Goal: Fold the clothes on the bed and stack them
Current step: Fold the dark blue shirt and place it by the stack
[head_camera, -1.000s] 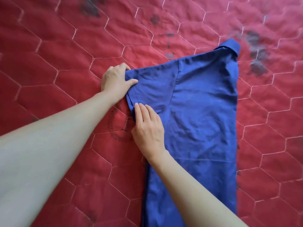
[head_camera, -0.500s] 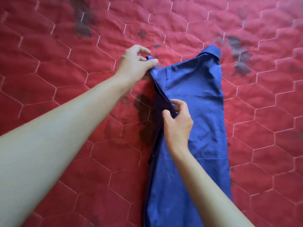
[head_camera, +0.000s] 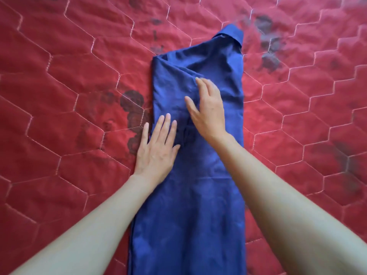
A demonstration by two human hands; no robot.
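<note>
Where the bed fills the whole frame, its cover is a red quilt stitched in pale thread into large hexagons, creased and slightly puckered along the seams. Dark printed patches break the red: one cluster left of centre, just beside the garment's left edge, another in the upper right near the collar, and a fainter one at the right edge (nothing of the room beyond the quilt shows).

On this surface a blue shirt lies flat as a long narrow strip, running from the bottom edge of the frame up through the centre. Its collar points toward the top of the frame, and a folded-in panel crosses the upper part on a diagonal.

Both bare forearms reach in from the lower corners. The left hand rests flat at the shirt's left edge, fingers straight and slightly spread, the little finger lying on the quilt and the others on the blue cloth. The right hand lies palm down on the folded panel higher up, fingers extended and close together, thumb out to the left; it holds nothing.
</note>
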